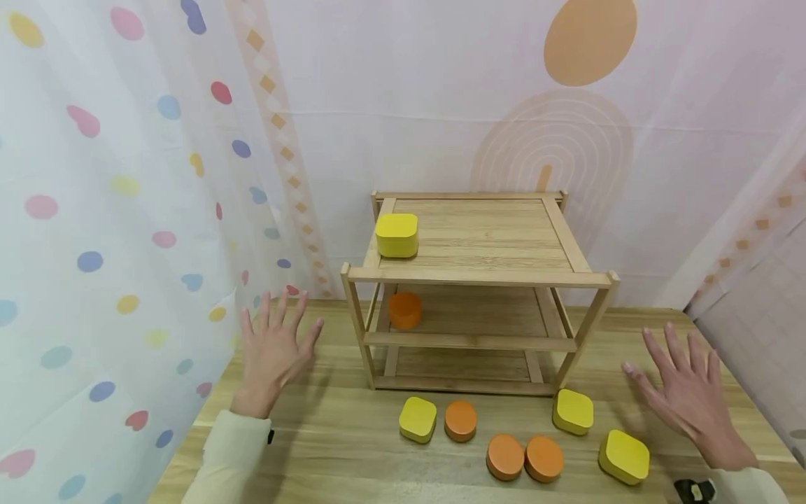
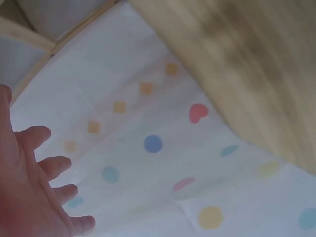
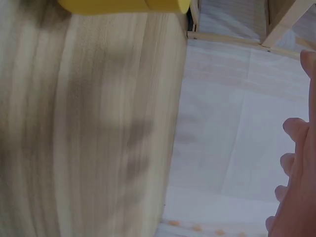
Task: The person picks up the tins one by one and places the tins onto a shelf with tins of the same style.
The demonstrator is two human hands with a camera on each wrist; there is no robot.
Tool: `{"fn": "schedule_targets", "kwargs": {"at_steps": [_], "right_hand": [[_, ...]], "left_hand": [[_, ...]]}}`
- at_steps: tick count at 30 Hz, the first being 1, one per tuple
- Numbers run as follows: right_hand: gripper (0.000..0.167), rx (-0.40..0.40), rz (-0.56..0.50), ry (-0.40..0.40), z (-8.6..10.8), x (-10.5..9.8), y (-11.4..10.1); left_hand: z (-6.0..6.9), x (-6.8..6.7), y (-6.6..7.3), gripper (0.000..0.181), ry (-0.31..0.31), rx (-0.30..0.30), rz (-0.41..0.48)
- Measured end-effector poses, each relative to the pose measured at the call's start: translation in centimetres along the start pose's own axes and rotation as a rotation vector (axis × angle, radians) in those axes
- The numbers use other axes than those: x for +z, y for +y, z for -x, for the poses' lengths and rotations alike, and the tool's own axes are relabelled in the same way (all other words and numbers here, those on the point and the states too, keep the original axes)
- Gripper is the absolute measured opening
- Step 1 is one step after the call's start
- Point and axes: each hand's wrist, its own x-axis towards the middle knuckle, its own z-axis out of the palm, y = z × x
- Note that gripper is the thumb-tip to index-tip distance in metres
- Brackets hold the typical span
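The left hand [image 1: 273, 353] is spread over the table left of a wooden rack [image 1: 469, 341], fingers apart and holding nothing; it also shows in the left wrist view [image 2: 37, 182]. To the rack's right the right hand [image 1: 689, 395] is likewise spread and empty, nearest a yellow block [image 1: 624, 457] and another yellow block [image 1: 573, 411]. A yellow block [image 1: 397, 236] sits at the left of the rack's top shelf, and an orange round block [image 1: 405, 311] at the left of the middle shelf. In front of the rack lie a yellow block [image 1: 418, 420] and orange round blocks [image 1: 461, 421], [image 1: 505, 456], [image 1: 544, 459].
The wooden table [image 1: 340, 448] runs under the rack and blocks. A curtain with coloured dots [image 1: 126, 245] hangs along the left side, and a pale patterned curtain [image 1: 428, 126] stands behind the rack. The rack's front corner posts rise slightly above its top rail.
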Motion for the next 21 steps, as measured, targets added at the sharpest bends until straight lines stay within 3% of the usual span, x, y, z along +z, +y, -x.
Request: {"fn": "schedule_targets", "kwargs": {"at_steps": [9,13,17,21], "right_hand": [[0.070,0.014,-0.121,0.007,0.4,0.3,0.2],[0.065,0.003,-0.288,-0.013,0.7,0.3,0.2],[0.064,0.029,-0.431,-0.081,1.2,0.1,0.2],[0.064,0.108,-0.469,-0.131,1.9,0.1,0.2]], "left_hand": [[-1.5,-3.2,0.9,0.061,0.101,0.009,0.104],[-2.1,-4.3,1.4,0.058,0.180,0.020,0.216],[-2.7,-5.0,2.2,0.056,0.254,0.032,0.343],[-3.2,-5.7,3.0,0.054,0.285,0.044,0.453]]}}
